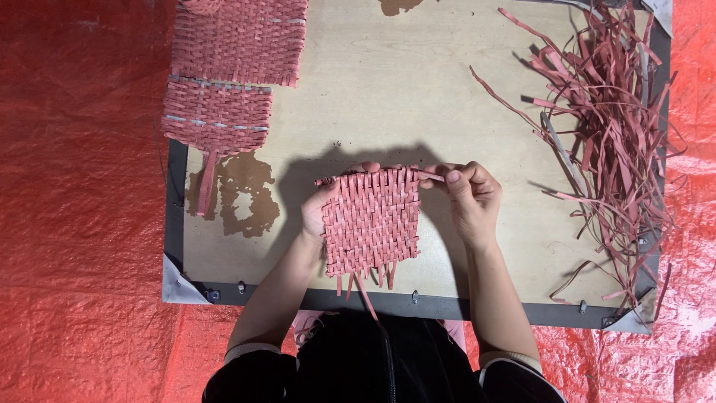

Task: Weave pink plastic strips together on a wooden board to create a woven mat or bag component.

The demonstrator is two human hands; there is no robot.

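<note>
A small woven mat of pink-red strips (371, 222) is held above a pale wooden board (418, 97). My left hand (317, 207) grips the mat's left edge from behind, thumb at the top left corner. My right hand (471, 195) pinches the end of a loose strip (429, 176) that runs along the mat's top edge. Several strip ends hang loose from the mat's lower edge.
Two finished woven mats (224, 75) lie at the board's far left corner. A loose heap of pink-red strips (611, 119) covers the board's right side. Dark stains mark the board (242, 198). Red tarpaulin (74, 209) surrounds the board.
</note>
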